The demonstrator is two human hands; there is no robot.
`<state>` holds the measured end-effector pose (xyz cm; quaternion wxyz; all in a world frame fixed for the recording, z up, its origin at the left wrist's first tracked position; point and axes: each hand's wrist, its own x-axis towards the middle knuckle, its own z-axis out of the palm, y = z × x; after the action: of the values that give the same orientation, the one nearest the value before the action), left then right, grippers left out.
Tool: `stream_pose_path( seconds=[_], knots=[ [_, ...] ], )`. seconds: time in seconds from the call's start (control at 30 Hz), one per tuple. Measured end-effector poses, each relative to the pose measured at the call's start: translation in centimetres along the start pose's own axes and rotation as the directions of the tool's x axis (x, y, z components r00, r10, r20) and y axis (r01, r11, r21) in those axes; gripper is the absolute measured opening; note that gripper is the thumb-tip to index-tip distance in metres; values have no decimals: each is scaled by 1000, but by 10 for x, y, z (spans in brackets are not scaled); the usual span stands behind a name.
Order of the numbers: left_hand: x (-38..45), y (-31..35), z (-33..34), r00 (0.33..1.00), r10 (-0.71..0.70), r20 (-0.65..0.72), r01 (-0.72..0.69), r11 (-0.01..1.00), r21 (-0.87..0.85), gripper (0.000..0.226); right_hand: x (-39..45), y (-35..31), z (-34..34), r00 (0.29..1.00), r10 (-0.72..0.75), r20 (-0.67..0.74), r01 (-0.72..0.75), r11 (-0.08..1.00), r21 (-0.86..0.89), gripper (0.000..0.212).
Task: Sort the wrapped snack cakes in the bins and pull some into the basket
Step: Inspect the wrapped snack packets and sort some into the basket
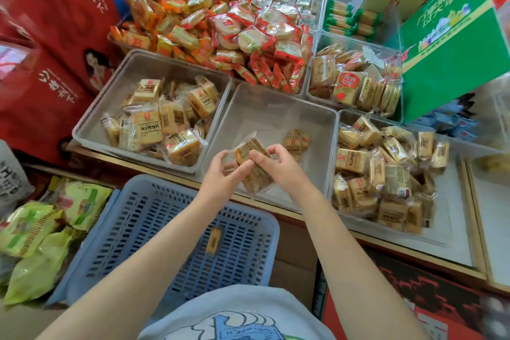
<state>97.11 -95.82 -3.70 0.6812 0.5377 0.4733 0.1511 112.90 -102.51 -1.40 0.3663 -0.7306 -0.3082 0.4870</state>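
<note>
My left hand (223,174) and my right hand (278,165) together hold a small stack of clear-wrapped brown snack cakes (252,163) over the front edge of the middle clear bin (276,113). That bin holds one more wrapped cake (295,142) near its middle. The left clear bin (132,69) and the right clear bin (452,201) are full of similar yellow wrapped cakes. Below the hands stands the blue slotted basket (154,218) with a single wrapped cake (214,240) lying in it.
Behind the bins lie piles of orange and red wrapped snacks (248,36) and more clear bins. Red gift boxes (49,36) stand at the left, a green box (452,44) at the right, green snack bags (36,229) on the floor at the left.
</note>
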Motion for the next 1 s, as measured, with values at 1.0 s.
stream_pose_path(
  seconds=[1.0],
  knots=[
    [-183,-62,-83,994,-53,-100,29,973,-228,13,-150,4,133,987,-31,157,17,996,88,24]
  ],
)
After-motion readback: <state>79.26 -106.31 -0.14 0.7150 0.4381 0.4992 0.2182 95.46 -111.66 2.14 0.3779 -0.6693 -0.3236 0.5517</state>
